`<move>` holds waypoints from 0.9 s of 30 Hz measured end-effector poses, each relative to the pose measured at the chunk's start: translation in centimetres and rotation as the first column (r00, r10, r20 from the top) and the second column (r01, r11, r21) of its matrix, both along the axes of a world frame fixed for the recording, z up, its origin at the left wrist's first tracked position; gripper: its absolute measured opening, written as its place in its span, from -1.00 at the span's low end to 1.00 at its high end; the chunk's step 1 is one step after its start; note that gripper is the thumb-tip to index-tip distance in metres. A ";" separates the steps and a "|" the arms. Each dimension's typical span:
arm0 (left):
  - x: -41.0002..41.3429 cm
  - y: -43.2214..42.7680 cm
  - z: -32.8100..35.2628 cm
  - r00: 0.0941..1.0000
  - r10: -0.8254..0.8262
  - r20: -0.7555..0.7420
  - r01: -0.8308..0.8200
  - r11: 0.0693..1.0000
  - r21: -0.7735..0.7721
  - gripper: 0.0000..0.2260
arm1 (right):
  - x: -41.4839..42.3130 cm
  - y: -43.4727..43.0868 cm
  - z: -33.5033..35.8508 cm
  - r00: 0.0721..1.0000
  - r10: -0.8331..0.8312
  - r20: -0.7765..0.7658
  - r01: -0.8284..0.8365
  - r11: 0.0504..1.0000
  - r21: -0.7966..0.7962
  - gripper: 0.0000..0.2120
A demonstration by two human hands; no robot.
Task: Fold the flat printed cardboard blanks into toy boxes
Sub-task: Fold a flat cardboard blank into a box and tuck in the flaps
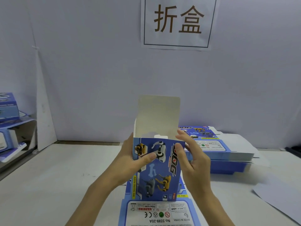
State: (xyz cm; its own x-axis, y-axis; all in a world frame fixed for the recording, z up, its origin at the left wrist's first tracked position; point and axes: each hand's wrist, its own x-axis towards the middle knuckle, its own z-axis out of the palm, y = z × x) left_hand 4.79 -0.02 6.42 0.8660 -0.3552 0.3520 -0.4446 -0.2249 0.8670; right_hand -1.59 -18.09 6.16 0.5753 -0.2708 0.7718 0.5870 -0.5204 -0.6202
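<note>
a blue printed box, half formed, is held upright, its front showing robot dogs, a bone and the word "dog" turned sideways. its top is open, with the plain pale lid flap standing straight up at the back. the left hand grips its left edge, thumb on the front; the right hand pinches the upper right corner. a flat blank lies beneath it, a stack of flat blanks lies to the right, and folded boxes sit at far left.

Box held over flat blank, near edge of counter.
Stack of blanks behind right; loose sheet far right; folded boxes on shelf left; sign on wall behind.
</note>
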 end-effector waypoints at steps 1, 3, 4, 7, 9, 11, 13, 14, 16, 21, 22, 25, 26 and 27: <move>-0.1 0.4 0.4 0.995 0.034 0.091 -0.037 0.999 0.028 -0.23 | 0.0 -0.1 0.1 1.000 0.001 0.009 -0.002 1.000 0.002 -0.85; -0.2 1.3 1.4 0.926 0.097 0.365 -0.123 0.991 0.047 -0.27 | 0.1 -0.4 0.1 1.000 0.003 0.010 -0.003 1.000 -0.013 -0.85; -0.1 1.8 2.0 0.867 0.100 0.488 -0.151 0.986 0.066 -0.38 | 0.1 -0.5 0.0 1.000 0.001 0.006 -0.001 1.000 -0.028 -0.84; 0.7 3.0 2.9 0.827 0.067 0.558 -0.178 0.973 0.148 -0.62 | 0.0 -0.8 0.0 1.000 0.011 -0.011 -0.011 0.999 -0.038 -0.84; 1.0 3.5 2.6 0.842 0.066 0.535 -0.175 0.972 0.155 -0.57 | 0.1 -0.9 0.0 1.000 -0.006 -0.010 0.006 1.000 -0.029 -0.79; 0.8 3.5 1.8 0.829 0.059 0.556 -0.155 0.980 0.127 -0.47 | 0.2 -0.8 -0.3 1.000 -0.019 0.014 0.019 0.999 -0.030 -0.78; 0.6 3.1 1.1 0.820 0.058 0.569 -0.116 0.991 0.067 -0.43 | 0.0 -0.7 -0.5 0.999 -0.002 0.034 0.003 1.000 -0.018 -0.71; 0.6 2.8 0.8 0.820 0.069 0.568 -0.106 0.994 0.033 -0.43 | 0.0 -0.7 -0.6 0.999 0.004 0.039 -0.003 1.000 -0.014 -0.66; 0.8 2.4 0.3 0.820 0.106 0.563 -0.110 0.994 -0.027 -0.47 | 0.1 -0.7 -0.6 0.999 -0.012 0.039 0.012 1.000 -0.018 -0.65; 1.2 1.6 0.9 0.697 0.254 0.670 -0.201 0.967 -0.158 -0.73 | 0.3 -1.1 -0.5 0.999 -0.032 0.025 0.033 0.998 -0.046 -0.72; 1.4 1.6 0.9 0.670 0.310 0.674 -0.244 0.950 -0.194 -0.74 | 0.3 -1.0 -0.5 0.999 -0.029 0.016 0.029 0.999 -0.037 -0.72; 1.1 1.5 -0.6 0.698 0.438 0.566 -0.333 0.899 -0.285 -0.71 | 0.4 -0.5 -0.5 1.000 -0.020 -0.013 0.020 1.000 0.013 -0.74; 0.6 1.3 -1.5 0.734 0.456 0.504 -0.332 0.888 -0.319 -0.72 | 0.4 -0.3 -0.4 1.000 -0.011 -0.009 0.012 0.999 0.037 -0.75; -0.1 0.8 -2.4 0.793 0.438 0.424 -0.299 0.886 -0.356 -0.74 | 0.4 0.0 -0.4 1.000 -0.004 0.006 0.003 0.998 0.062 -0.75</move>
